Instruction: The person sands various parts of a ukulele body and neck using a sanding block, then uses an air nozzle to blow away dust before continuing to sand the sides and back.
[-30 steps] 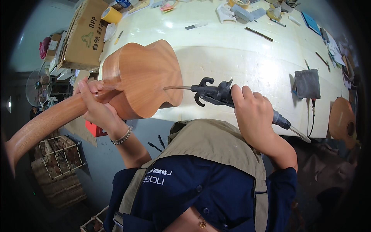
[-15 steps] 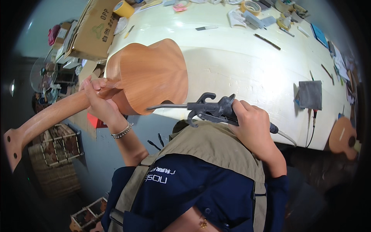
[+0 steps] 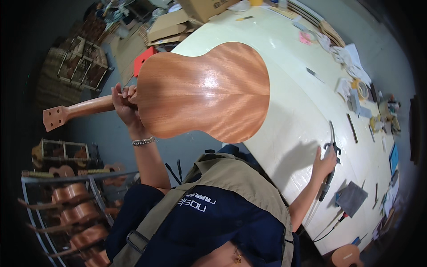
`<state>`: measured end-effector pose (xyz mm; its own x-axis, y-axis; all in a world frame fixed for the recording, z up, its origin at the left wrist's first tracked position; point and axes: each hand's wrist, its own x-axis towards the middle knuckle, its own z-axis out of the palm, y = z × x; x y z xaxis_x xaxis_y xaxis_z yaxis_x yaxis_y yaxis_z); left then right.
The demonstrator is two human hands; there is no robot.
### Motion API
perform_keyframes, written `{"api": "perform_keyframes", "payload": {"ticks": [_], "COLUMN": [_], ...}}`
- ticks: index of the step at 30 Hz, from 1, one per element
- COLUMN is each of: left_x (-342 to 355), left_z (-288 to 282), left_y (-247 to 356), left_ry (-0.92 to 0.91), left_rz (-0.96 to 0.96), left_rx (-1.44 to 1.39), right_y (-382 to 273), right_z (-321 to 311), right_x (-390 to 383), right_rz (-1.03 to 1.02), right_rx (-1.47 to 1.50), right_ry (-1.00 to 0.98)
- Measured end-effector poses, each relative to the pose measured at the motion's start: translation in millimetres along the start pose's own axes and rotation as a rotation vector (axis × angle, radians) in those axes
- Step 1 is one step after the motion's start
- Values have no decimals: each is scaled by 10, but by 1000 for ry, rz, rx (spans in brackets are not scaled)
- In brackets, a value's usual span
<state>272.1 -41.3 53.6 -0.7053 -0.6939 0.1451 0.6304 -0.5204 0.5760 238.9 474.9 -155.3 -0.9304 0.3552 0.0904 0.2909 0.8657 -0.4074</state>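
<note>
My left hand (image 3: 126, 106) is closed around the neck of an unfinished ukulele (image 3: 204, 91), where the neck meets the body. The ukulele is held up level, its bare wooden back facing me and its headstock pointing left; its front is hidden. At the right, my right hand (image 3: 324, 164) is at a black air blow gun (image 3: 327, 184) with a bent metal nozzle, down at the tabletop. The thumb stands apart from the gun, and the fingers lie loosely against its body.
A pale worktable (image 3: 284, 66) curves along the right. A grey sanding block (image 3: 352, 199) and corded tool lie near the blow gun, with tape rolls (image 3: 361, 89) farther off. Cardboard boxes (image 3: 169, 26) stand at the back. Racked ukulele bodies (image 3: 75, 211) fill the lower left.
My right hand has carried the blow gun from in front of me to the table at the right and loosened around it. The ukulele has risen and turned its back toward me.
</note>
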Motion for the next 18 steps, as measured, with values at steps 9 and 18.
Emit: {"api": "perform_keyframes", "payload": {"ticks": [9, 18], "left_x": [-992, -2577], "left_z": [-457, -1604], "left_y": [1096, 1609], "left_ry": [202, 774], "left_rz": [348, 557], "left_rx": [203, 556], "right_y": [-2236, -2008], "right_z": [867, 1329], "right_x": [-1252, -2325], "right_rz": [-92, -300], "right_rx": [1318, 604], "right_ry": [-1360, -1775]}}
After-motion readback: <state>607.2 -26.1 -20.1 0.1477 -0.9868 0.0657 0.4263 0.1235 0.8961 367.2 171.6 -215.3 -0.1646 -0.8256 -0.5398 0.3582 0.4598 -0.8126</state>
